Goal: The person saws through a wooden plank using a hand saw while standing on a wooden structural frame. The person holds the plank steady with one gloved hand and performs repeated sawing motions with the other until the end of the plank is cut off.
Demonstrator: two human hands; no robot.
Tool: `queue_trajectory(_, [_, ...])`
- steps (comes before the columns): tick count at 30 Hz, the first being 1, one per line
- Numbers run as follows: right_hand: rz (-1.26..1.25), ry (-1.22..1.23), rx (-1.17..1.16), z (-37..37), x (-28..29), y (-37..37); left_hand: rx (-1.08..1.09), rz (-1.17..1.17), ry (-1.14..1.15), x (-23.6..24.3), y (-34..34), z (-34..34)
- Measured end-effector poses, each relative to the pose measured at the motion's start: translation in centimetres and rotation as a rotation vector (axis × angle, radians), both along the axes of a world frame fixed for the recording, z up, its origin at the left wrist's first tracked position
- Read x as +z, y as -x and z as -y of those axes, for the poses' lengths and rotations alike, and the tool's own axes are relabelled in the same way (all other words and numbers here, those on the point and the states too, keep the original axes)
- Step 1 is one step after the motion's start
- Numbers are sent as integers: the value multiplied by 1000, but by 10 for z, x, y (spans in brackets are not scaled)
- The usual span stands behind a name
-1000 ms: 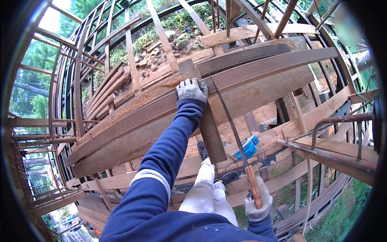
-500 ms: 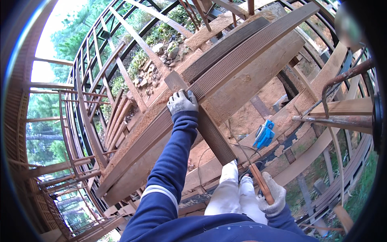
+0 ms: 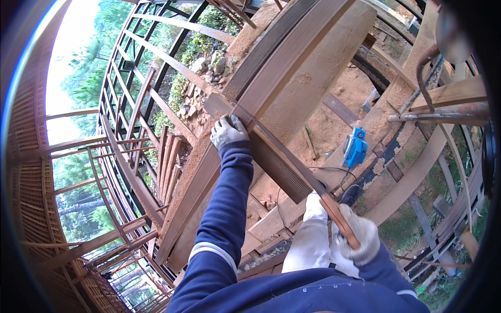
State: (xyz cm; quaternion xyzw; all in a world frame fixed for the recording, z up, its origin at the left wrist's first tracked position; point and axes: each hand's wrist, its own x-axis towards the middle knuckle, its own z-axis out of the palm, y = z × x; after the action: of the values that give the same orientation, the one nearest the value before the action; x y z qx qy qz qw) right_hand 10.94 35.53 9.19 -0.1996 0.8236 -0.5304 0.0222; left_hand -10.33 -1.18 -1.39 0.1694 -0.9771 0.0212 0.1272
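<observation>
My left hand [image 3: 229, 131], in a pale work glove, grips the grooved wooden board [image 3: 279, 169] where it crosses a longer grooved plank [image 3: 297, 55]. My right hand [image 3: 358, 235], also gloved, is closed around the wooden handle of a handsaw [image 3: 338, 219]. The thin saw blade slants up and left, alongside the crossing board, and its far end reaches the plank just right of my left hand. Whether the teeth touch the wood, I cannot tell.
A blue power tool [image 3: 355, 147] with a cord rests beyond my right hand. A darker grooved plank [image 3: 271, 49] lies beside the long one. Sawdust-covered beams surround me, a rusty metal pipe [image 3: 449, 114] juts in at right, and stones [image 3: 209, 68] lie beyond the far beam.
The saw has swung up, so its blade now lies along the crossing board up to the plank near my left hand. My right hand rose slightly. The whole view has turned and shifted.
</observation>
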Motion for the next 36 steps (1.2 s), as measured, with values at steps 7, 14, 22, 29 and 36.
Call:
queue_trajectory(7, [53, 143, -133, 129, -28, 161, -58, 36, -23, 5, 13, -10])
queue_trajectory(14, [63, 38, 9, 19, 7, 21, 34, 51, -50, 7, -5, -3])
queue_trajectory(22, [13, 196, -199, 143, -14, 165, -34, -4, -61, 6, 12, -10])
queue_trajectory(29, [88, 22, 20, 30, 27, 38, 9, 20, -57, 7, -7, -2])
queue_trajectory(36, [-77, 174, -156, 120, -16, 147, -26, 16, -65, 11, 8, -16])
